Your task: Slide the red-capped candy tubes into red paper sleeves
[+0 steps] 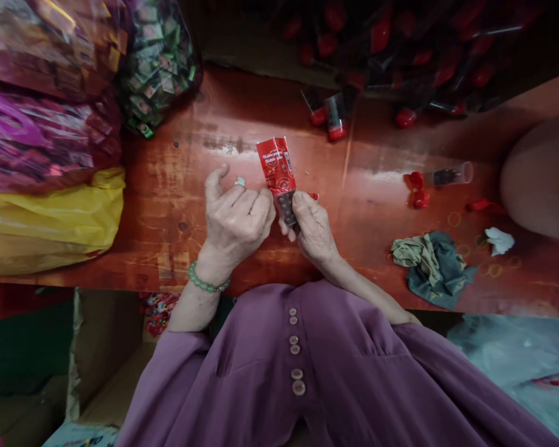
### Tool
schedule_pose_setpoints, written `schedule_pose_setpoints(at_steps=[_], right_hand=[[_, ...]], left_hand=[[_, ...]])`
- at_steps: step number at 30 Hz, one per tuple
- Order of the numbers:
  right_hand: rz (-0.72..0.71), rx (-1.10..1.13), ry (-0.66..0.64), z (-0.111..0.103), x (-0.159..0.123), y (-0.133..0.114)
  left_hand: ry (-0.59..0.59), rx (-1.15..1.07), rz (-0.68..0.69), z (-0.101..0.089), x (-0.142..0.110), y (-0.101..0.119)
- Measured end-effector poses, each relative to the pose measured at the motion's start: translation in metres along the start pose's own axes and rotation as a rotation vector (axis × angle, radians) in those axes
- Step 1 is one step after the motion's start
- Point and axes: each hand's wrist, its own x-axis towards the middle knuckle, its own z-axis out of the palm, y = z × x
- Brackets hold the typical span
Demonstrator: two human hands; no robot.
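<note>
My right hand [313,226] pinches a small clear tube of dark balls [287,208] between thumb and fingers, just in front of my body. A red printed wrapper [276,162] extends from the tube's far end. Beside my right thumb a bit of red shows; its kind is unclear. My left hand [241,214], with a green bead bracelet at the wrist, is close to the tube's left side. Most of its fingers are curled in, and one sticks out to the left. Whatever those curled fingers hold, if anything, is hidden. A small pale scrap [240,180] shows just beyond its knuckles.
Filled bags, including a yellow bag [56,217], line the left side. Several red-capped tubes [336,118] lie at the back, below a dark heap of more. To the right are a lone tube [451,174], a crumpled cloth [438,267] and a pale bucket [540,177].
</note>
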Motion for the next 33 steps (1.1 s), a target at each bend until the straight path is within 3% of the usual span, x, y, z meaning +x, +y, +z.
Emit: schedule_pose_setpoints(at_steps=[4, 9, 15, 21, 26, 33], right_hand=[[-0.006, -0.005, -0.007, -0.002, 0.0, 0.0], [0.009, 0.029, 0.037, 0.0, -0.003, 0.004], [0.201, 0.271, 0.023, 0.007, -0.003, 0.006], [-0.007, 0.064, 0.168, 0.008, -0.006, 0.001], [0.134, 0.219, 0.085, 0.01, -0.002, 0.007], [0.141, 0.198, 0.181, 0.013, 0.004, 0.012]], left_hand=[[-0.054, -0.051, 0.007, 0.0, 0.007, -0.006], [0.025, -0.225, -0.124, 0.004, 0.009, -0.005], [-0.013, -0.246, -0.103, 0.007, 0.006, -0.008], [0.011, -0.267, -0.147, 0.012, 0.004, -0.018], [-0.041, -0.254, -0.111, 0.015, 0.006, -0.019], [-0.079, -0.253, -0.104, 0.011, 0.014, -0.006]])
